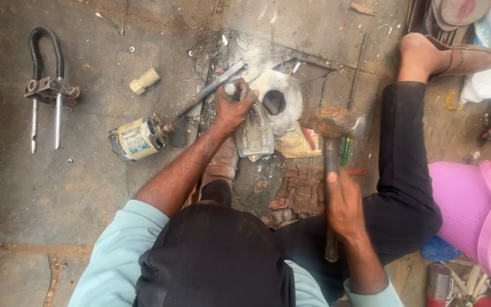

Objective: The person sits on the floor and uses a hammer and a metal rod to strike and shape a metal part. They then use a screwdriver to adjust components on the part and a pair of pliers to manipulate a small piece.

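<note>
Floor (58, 187): stained concrete, littered.
Left hand (233, 107): fist wrapped round a punch (231, 89), its tip hidden, over the grey metal casting (255, 133).
Right hand (343, 206): gripping the hammer (331, 170); head blurred.

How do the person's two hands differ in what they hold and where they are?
The left hand grips a short metal rod upright over a metal casing; the right hand holds a hammer by its handle. The left is stretched forward, the right nearer the body. Both are closed in a grip.
</note>
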